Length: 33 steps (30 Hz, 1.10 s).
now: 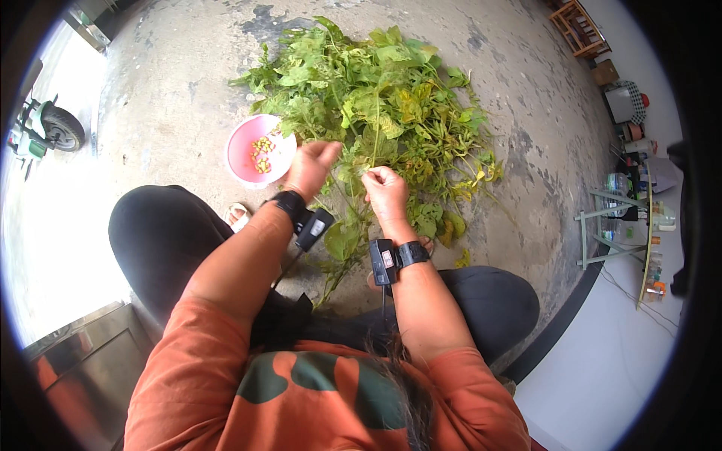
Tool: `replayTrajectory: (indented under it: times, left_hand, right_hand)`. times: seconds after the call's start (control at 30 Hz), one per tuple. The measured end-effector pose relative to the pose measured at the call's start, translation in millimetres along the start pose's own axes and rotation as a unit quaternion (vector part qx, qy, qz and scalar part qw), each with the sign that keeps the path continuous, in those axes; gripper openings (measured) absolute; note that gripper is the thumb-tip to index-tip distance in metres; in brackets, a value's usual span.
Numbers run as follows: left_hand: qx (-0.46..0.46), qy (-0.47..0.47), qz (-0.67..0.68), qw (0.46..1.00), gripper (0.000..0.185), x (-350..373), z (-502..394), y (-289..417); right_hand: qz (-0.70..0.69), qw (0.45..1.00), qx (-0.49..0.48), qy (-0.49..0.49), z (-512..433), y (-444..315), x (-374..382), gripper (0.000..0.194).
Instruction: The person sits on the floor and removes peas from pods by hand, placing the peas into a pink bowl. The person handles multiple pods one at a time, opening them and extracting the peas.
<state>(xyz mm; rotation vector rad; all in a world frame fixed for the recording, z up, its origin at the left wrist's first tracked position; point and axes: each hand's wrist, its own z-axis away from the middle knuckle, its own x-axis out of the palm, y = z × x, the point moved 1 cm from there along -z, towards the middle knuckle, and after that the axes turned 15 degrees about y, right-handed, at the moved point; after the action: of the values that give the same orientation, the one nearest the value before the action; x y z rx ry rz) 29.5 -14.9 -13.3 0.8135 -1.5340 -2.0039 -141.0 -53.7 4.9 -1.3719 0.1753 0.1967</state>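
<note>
A large heap of leafy green and yellowing plants [389,96] with bean-like pods lies on the concrete floor before me. My left hand [311,169] is over its near left edge, beside the pink plastic bowl [236,151]; its fingers point right, and whether they hold anything cannot be told. Inside the bowl lie several small yellow-green pieces [262,155]. To the right, my right hand [388,190] pinches a thin plant stem [377,135] between thumb and fingers. More stems and leaves [344,242] reach back between my legs, below both hands.
My bent knees flank the plants, and a sandalled foot [237,214] is near the bowl. A folding table [647,237] with bottles stands at the right, a wooden chair [578,28] at the upper right. A vehicle wheel [62,128] shows at the left, a metal door panel [84,361] lower left.
</note>
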Motion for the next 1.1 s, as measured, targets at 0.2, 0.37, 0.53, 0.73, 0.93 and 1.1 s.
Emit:
replayTrajectory:
  times: [0.2,0.37,0.53,0.73,0.93,1.1]
  left_hand:
    - [0.033,-0.073,-0.07,0.994,0.036,21.5,18.6,8.7]
    - [-0.052,-0.115,-0.005,0.992,0.02,18.1,10.7,-1.6]
    - [-0.137,-0.125,0.1,0.978,0.024,13.7,11.1,0.0]
    - [-0.148,-0.176,0.106,0.967,0.027,12.9,14.1,3.8]
    - [-0.116,-0.183,0.131,0.967,0.021,14.1,15.8,8.1]
    - [-0.145,-0.195,0.185,0.952,0.02,15.5,19.0,8.5]
  right_hand:
    - [0.07,0.996,-0.018,-0.054,18.1,-11.3,9.5,0.019]
    - [0.025,0.995,-0.006,-0.093,7.8,-16.8,-6.8,0.02]
    - [0.008,0.994,-0.111,-0.009,-13.7,-11.5,-13.4,0.012]
    - [0.016,0.992,-0.115,-0.052,-12.5,-0.2,-5.9,0.024]
    - [-0.051,0.995,-0.01,-0.082,-16.5,-2.9,-9.2,0.016]
    - [-0.069,0.989,0.087,-0.093,-15.5,-12.0,-17.3,0.014]
